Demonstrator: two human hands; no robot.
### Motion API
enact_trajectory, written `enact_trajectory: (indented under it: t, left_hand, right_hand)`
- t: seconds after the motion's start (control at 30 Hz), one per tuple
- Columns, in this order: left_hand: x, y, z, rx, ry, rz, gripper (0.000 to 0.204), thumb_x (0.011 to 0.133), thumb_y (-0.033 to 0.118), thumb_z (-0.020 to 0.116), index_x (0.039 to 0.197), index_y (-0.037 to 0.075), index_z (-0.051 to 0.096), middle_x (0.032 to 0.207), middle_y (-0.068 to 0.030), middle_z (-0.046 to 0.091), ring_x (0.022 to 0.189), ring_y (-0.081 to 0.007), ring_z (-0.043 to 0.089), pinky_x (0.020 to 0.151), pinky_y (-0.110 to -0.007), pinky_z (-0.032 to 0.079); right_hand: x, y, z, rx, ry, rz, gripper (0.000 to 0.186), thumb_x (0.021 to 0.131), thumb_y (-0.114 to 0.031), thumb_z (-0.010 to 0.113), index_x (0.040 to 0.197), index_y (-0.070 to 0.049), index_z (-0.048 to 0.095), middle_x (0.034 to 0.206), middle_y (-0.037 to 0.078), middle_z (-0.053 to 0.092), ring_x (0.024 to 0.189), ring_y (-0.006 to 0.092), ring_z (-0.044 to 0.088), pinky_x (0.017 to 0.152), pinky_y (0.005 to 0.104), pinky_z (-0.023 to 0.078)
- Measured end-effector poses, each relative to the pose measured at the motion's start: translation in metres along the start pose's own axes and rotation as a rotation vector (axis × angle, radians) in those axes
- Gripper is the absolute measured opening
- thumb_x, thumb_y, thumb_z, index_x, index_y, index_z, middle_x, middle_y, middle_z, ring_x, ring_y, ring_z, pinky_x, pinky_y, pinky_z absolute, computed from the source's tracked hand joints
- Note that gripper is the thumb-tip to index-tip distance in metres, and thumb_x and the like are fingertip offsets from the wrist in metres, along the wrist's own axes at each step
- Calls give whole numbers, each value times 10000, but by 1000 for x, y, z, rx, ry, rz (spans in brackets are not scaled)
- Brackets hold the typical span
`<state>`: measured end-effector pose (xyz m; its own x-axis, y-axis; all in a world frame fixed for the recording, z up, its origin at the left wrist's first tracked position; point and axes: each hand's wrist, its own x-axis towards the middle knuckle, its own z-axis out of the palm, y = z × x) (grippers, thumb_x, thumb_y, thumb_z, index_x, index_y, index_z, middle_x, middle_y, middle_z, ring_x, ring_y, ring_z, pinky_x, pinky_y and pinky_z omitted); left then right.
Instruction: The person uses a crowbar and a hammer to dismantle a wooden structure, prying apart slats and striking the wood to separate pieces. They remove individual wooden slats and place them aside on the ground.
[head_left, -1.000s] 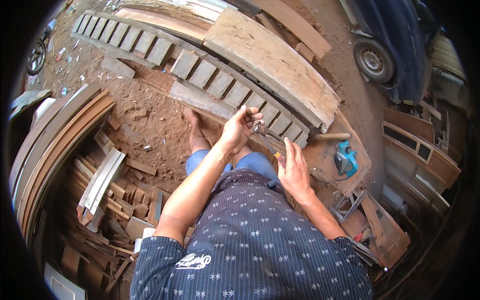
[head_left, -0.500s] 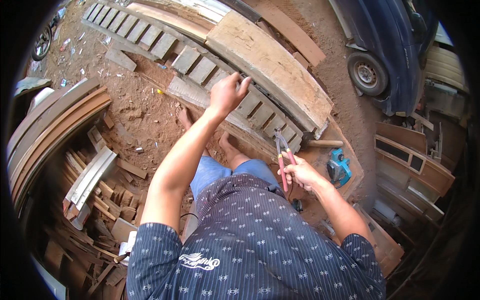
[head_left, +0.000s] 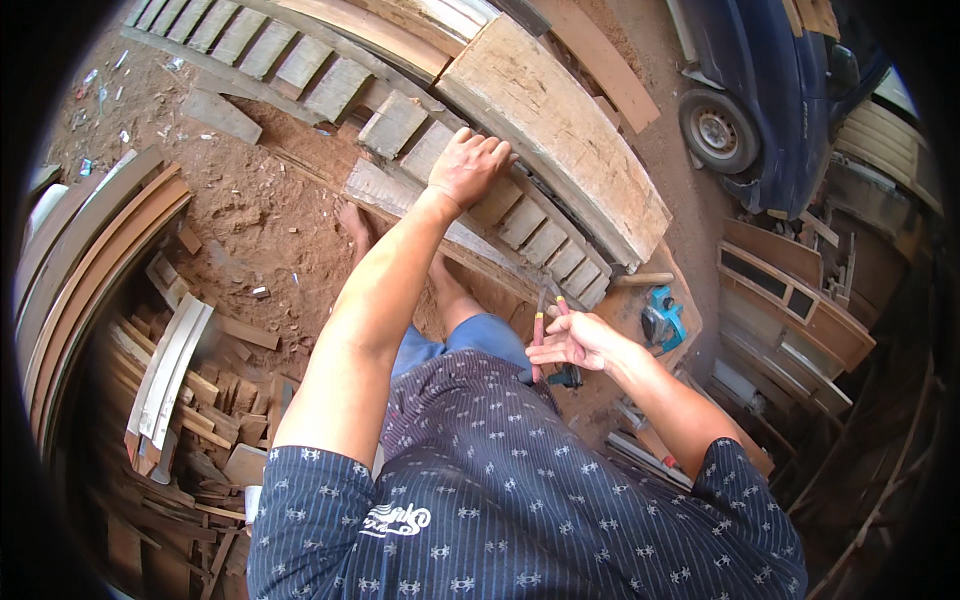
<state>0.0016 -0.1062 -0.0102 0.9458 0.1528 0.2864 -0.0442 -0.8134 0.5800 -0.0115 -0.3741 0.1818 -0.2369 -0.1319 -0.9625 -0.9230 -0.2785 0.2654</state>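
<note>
My left hand (head_left: 470,172) is closed, knuckles up, at the far rail of a slatted wooden frame (head_left: 397,123). Its curled fingers hide whatever they may hold. In front of my waist, my right hand (head_left: 578,341) holds pliers (head_left: 538,345) with red and yellow handles. The handles are spread somewhat apart, and the jaws point away from me, close to the frame's right end. Along the frame's far side lies a thick, worn wooden beam (head_left: 555,130).
A teal power planer (head_left: 662,320) sits on a board at the right, near a wooden handle (head_left: 645,280). Scrap wood (head_left: 225,400) and stacked boards (head_left: 90,270) lie at the left. A dark blue vehicle (head_left: 775,100) stands at the far right.
My left hand has turned knuckles up and come down against the frame. My right hand has drawn the pliers slightly left and toward me, its fingers loosening and spreading. The view has shifted.
</note>
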Motion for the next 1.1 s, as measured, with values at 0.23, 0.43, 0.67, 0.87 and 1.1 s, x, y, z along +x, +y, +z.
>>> enact_trajectory:
  t: [0.23,0.43,0.67,0.87,1.1]
  left_hand:
    - [2,-4,-4,-62,-16,4,190,980,298,573,861,149,571,798,-16,611,774,-188,629,801,-360,443]
    - [1,-7,-3,-86,-19,5,164,961,282,590,857,156,570,777,-8,589,750,-180,612,801,-354,450]
    - [0,-7,-1,-112,21,-17,124,914,252,612,841,161,569,777,-4,591,758,-171,620,792,-344,444]
    - [0,-7,0,-123,13,-15,96,914,240,593,859,163,577,780,-1,592,770,-167,624,792,-337,438]
    - [-3,-7,0,-82,7,-7,83,914,238,587,883,161,578,781,0,583,766,-160,621,790,-333,441]
  right_hand:
    - [-9,-17,32,53,57,-54,462,969,-30,437,1355,86,211,1176,339,484,1154,579,567,971,652,520]
    - [-14,-36,49,-52,143,57,410,1003,-110,470,1327,72,295,1159,343,504,1175,543,556,964,643,527]
    - [-3,-53,33,-109,107,122,381,1033,-212,492,1325,-44,314,1149,267,500,988,379,603,845,528,543]
    - [9,-35,35,144,77,7,199,1023,-159,455,1148,-79,323,949,148,490,799,270,536,690,420,481]
    - [-10,-34,-3,104,-109,19,197,977,-103,524,1106,-183,399,840,58,502,679,156,467,599,315,412]
